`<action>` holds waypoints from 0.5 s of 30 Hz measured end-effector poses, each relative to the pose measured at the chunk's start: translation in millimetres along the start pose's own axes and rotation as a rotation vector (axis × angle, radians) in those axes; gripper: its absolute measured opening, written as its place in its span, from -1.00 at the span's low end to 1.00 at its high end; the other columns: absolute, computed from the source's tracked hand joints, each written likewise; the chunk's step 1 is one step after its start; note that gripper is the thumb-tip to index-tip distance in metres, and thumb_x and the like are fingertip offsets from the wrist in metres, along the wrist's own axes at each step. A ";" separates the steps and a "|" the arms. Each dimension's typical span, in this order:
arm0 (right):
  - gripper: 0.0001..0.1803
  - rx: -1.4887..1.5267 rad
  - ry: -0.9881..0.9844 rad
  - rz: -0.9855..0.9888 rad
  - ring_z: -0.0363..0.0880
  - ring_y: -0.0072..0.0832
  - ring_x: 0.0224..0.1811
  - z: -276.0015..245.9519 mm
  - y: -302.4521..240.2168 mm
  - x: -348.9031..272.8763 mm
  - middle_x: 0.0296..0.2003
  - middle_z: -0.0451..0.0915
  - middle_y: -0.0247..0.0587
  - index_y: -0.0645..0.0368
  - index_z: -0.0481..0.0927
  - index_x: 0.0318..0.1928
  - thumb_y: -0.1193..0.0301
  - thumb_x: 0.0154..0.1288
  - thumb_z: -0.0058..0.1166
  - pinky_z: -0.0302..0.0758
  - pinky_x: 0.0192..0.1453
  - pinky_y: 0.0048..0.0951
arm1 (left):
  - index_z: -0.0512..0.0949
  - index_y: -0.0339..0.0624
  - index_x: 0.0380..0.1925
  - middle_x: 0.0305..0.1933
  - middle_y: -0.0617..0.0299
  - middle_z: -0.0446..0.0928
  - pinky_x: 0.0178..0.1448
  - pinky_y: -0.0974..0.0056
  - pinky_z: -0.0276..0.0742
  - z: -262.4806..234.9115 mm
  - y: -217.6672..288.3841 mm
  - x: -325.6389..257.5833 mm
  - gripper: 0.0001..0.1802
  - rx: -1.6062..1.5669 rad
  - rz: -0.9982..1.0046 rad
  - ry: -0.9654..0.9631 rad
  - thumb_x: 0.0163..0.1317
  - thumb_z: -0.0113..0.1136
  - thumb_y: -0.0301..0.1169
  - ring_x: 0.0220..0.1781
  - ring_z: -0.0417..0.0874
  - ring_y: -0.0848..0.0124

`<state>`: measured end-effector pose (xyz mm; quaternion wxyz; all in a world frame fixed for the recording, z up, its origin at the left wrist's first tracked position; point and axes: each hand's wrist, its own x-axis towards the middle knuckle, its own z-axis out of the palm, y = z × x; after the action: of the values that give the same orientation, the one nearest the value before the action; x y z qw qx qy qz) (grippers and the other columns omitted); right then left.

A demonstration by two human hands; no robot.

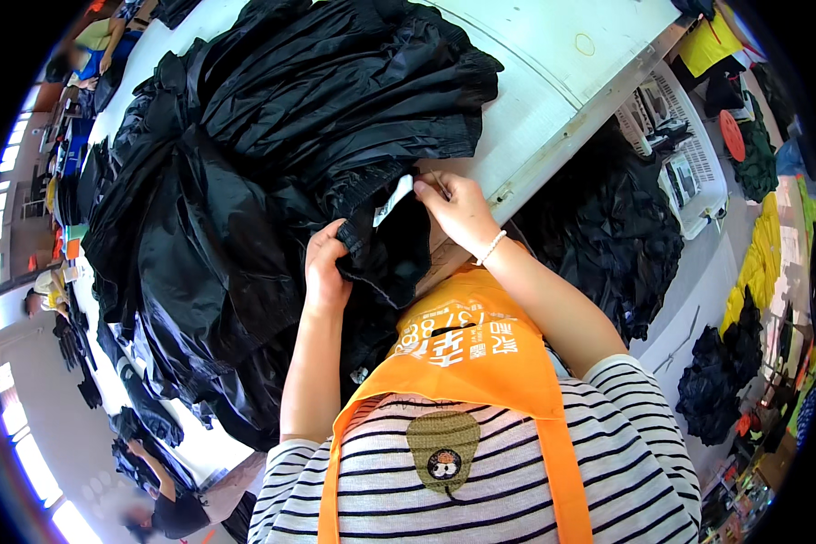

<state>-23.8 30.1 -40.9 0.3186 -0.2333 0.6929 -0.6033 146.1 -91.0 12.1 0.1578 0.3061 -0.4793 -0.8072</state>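
Gathered black fabric with an elastic edge, part of a black garment (399,263), is held up in front of my body. My left hand (325,268) is closed on the gathered edge, thumb on top. A white label (393,199) shows on the inner side of the fabric. Right beside it, my right hand (459,210) is closed in a pinch, its fingertips at the label's edge. A thin dark thing shows between those fingers, too small to name. Black garments (335,100) of the same shiny cloth lie heaped on the white table (535,54), beyond and left of my hands.
The table's edge runs diagonally on my right. Below it lies another black garment pile (607,236), next to a white plastic basket (703,172). Yellow cloth (754,263) and a dark bundle (712,381) lie farther right. Other people work along the left side.
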 end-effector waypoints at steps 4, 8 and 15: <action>-0.65 -0.189 -0.018 0.071 0.62 -0.33 -0.23 -0.3 21.9 4.5 -0.30 0.66 -0.04 0.38 0.57 -0.16 0.32 0.18 0.17 0.49 -0.11 -0.34 | 0.46 -0.32 -0.59 -0.55 0.34 0.46 -0.35 0.50 0.26 13.9 17.7 -8.5 -0.83 0.214 0.145 0.059 -0.09 -0.16 -0.55 -0.49 0.38 0.59; -0.75 0.041 -0.136 0.152 0.55 -0.41 -0.47 2.8 36.7 20.5 -0.49 0.58 -0.17 0.31 0.54 -0.22 0.38 0.17 0.14 0.47 -0.34 -0.39 | 0.45 -0.34 -0.59 -0.57 0.38 0.41 -0.37 0.50 0.21 17.3 15.8 -9.5 -0.84 0.412 0.178 0.003 -0.04 -0.16 -0.57 -0.49 0.31 0.64; -0.65 0.604 -0.481 0.736 0.16 -0.61 -0.71 1.7 17.9 18.0 -0.72 0.23 -0.47 -0.01 0.52 -0.36 -0.01 0.20 0.13 0.02 -0.64 -0.61 | 0.55 -0.40 -0.19 -0.17 0.04 0.58 0.06 0.31 0.35 8.1 -14.4 3.1 -0.68 0.730 0.166 -0.250 0.10 -0.04 -0.47 -0.07 0.52 0.29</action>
<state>-33.9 19.1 -61.5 0.7119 -0.0045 0.4319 -0.5538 139.0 -80.1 1.4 0.0434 0.2015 -0.7736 -0.5992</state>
